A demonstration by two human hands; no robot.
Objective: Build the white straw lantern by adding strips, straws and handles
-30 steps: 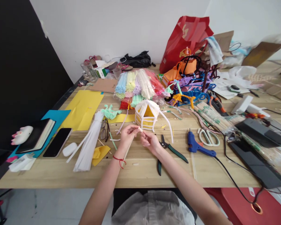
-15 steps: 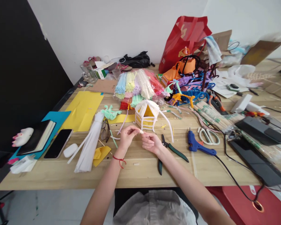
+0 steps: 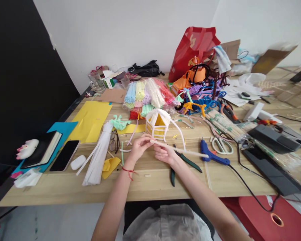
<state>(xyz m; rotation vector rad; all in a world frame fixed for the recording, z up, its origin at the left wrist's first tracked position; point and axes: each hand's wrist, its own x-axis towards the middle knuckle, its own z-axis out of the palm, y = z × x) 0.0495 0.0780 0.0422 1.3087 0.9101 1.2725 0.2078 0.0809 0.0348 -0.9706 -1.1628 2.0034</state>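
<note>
My left hand [image 3: 140, 146] pinches one end of a straight white pipe cleaner [image 3: 182, 149] between thumb and fingertips. Close against it, my right hand [image 3: 164, 152] also has its fingers closed on that end, while the free length points right over the pruning shears toward the glue gun. Just behind both hands stands a small house [image 3: 157, 124] of white pipe cleaners with yellow inside and a loose strand curving down on its right. Green-handled pruning shears [image 3: 188, 163] lie under the pipe cleaner, partly hidden by my right hand and forearm.
Left of my hands lie a bundle of white pipe cleaners [image 3: 96, 160], glasses [image 3: 114, 141] and a phone [image 3: 64, 155]. To the right are a blue glue gun [image 3: 213, 155] with its cord and white-handled scissors [image 3: 222, 146]. Bagged coloured pipe cleaners [image 3: 146, 93] sit behind the house.
The pipe cleaner's long free length now shows stretching to the right; before, only a small white bit showed at my fingertips. My hands stay close together near the house.
</note>
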